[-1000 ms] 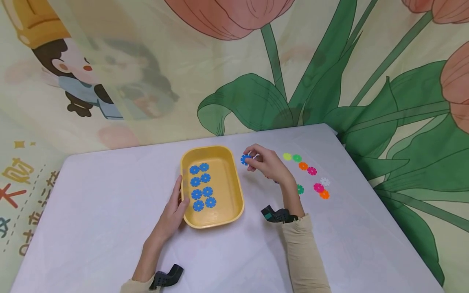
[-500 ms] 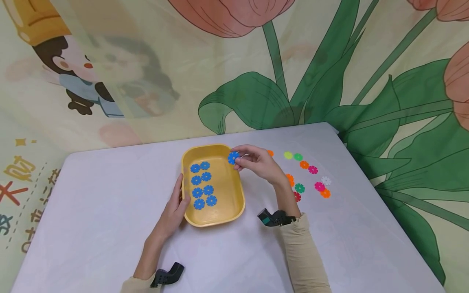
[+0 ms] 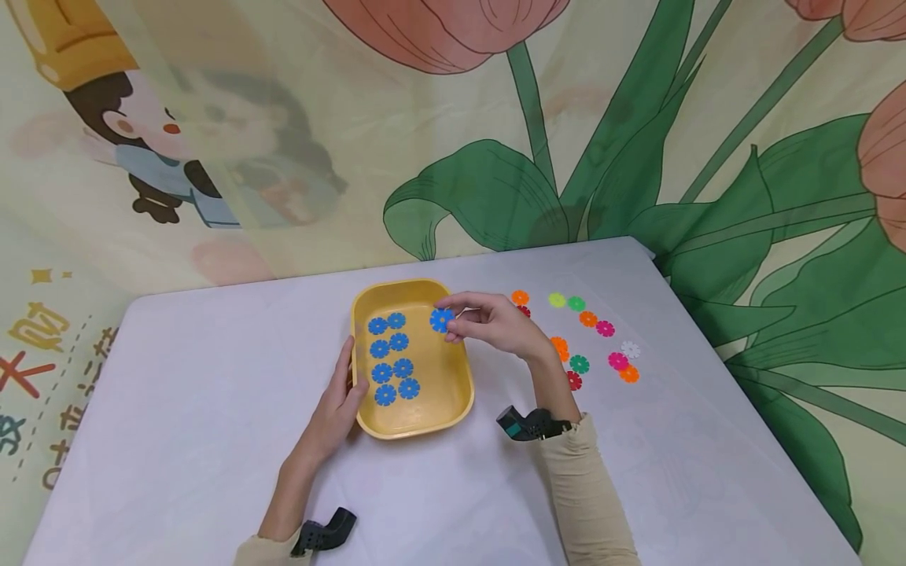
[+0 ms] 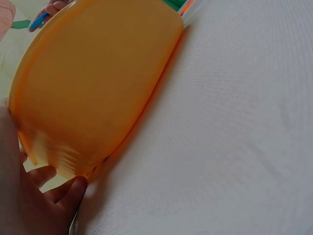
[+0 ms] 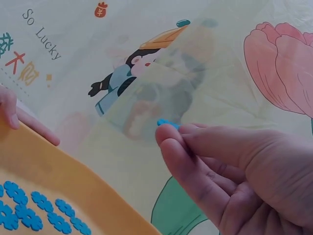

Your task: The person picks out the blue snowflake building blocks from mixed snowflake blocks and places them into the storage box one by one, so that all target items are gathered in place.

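A yellow tray [image 3: 437,405] stands tilted on the table, with several blue snowflake discs [image 3: 382,372] in two columns along its left side. My left hand [image 3: 333,413] grips the tray's left edge, thumb at the rim and fingers against the outer wall. In the left wrist view the tray's outside [image 4: 93,73] shows, one long edge close to the tablecloth. Between thumb and forefinger my right hand [image 3: 499,324] pinches one blue snowflake disc [image 3: 441,320] over the tray's upper right part. Only a sliver of that blue disc [image 5: 167,124] shows in the right wrist view.
Right of the tray lie several loose discs, among them an orange disc [image 3: 520,297], a green disc [image 3: 579,364], a pink disc [image 3: 605,328] and a white disc [image 3: 630,349]. White cloth [image 3: 212,409] covers the table. A printed curtain [image 3: 340,141] hangs behind its far edge.
My right hand has carried the blue disc leftward from beside the tray, past its right rim, then slightly lower over it. The left hand keeps its grip on the tray.
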`<state>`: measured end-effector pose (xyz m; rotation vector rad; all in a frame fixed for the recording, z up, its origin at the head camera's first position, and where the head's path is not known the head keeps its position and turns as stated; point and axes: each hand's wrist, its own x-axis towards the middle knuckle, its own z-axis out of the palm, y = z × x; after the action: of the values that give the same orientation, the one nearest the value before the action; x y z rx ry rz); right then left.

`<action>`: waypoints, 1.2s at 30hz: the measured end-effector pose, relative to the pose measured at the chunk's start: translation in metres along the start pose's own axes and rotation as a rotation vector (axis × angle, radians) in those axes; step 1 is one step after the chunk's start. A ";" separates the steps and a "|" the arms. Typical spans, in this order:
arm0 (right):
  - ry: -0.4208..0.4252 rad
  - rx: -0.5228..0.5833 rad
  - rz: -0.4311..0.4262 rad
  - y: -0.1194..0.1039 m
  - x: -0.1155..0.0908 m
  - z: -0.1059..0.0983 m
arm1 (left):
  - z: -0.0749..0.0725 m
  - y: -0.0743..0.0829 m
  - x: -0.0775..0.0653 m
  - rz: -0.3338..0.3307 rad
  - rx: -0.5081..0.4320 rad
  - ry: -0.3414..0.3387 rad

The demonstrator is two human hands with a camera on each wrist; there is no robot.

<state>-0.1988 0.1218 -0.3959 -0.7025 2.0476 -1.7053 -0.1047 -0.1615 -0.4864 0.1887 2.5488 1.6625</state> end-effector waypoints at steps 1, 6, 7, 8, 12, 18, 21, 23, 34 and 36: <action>-0.013 -0.005 0.010 0.000 0.000 0.000 | 0.000 0.000 0.000 -0.003 -0.002 -0.001; -0.072 -0.014 0.037 -0.001 -0.001 0.002 | -0.001 0.002 -0.001 -0.021 -0.005 -0.006; -0.079 -0.018 0.039 -0.001 -0.002 0.003 | -0.001 0.001 -0.001 -0.022 -0.003 -0.007; -0.084 -0.022 0.041 -0.001 -0.002 0.003 | 0.000 0.001 -0.002 -0.023 -0.004 -0.007; -0.103 -0.025 0.042 -0.001 -0.002 0.004 | 0.000 0.002 -0.002 -0.024 -0.009 -0.008; -0.131 -0.032 0.028 -0.002 -0.001 0.007 | 0.000 0.002 -0.002 -0.029 -0.008 -0.010; -0.176 -0.054 0.022 -0.003 0.002 0.013 | -0.001 0.003 -0.002 -0.037 -0.002 -0.008; -0.213 -0.063 0.031 -0.004 0.005 0.019 | -0.001 0.003 -0.002 -0.036 -0.001 -0.009; -0.370 -0.408 0.032 -0.003 0.018 0.066 | -0.002 0.002 0.000 -0.011 0.010 -0.015; -0.418 -0.479 0.044 -0.001 0.020 0.076 | -0.002 0.001 0.000 -0.010 0.018 -0.016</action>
<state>-0.1707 0.0499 -0.4090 -1.0470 2.1429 -0.9339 -0.1048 -0.1625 -0.4845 0.1897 2.5499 1.6284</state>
